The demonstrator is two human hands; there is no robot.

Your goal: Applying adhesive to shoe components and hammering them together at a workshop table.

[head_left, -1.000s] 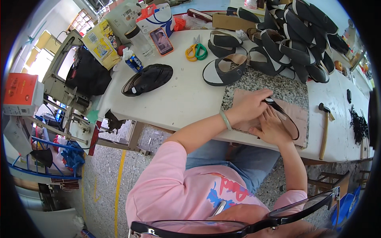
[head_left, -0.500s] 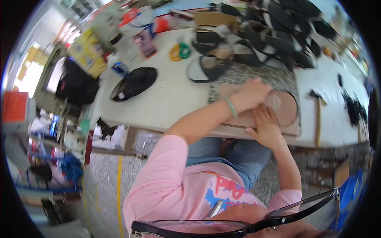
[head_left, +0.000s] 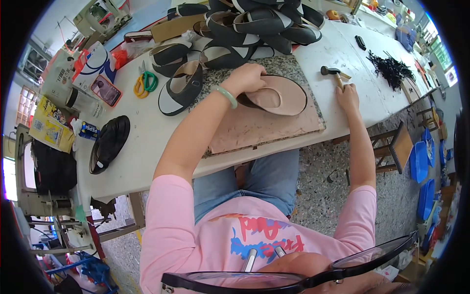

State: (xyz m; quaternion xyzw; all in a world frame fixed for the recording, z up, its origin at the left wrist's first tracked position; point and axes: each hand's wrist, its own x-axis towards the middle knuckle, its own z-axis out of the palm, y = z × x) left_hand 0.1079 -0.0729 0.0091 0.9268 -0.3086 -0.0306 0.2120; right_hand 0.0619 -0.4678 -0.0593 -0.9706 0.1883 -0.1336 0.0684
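Observation:
My left hand, with a pale green bangle at the wrist, is closed on the upper-left edge of a shoe upper. The beige inner side of this upper shows, with a dark rim. It rests over a worn beige board lying on a speckled stone slab. To the right, my right hand grips the wooden handle of a hammer on the white table. My left fingertips are partly hidden behind the upper.
Dark shoe uppers are heaped behind the slab. Scissors, a phone, a glass jar, a can and a black shoe stand or lie leftward. Black strips lie far right; a wooden stool stands below.
My right hand has left the upper and moved right onto the hammer handle. My left hand has shifted to the upper's far left edge. The view has turned rightward.

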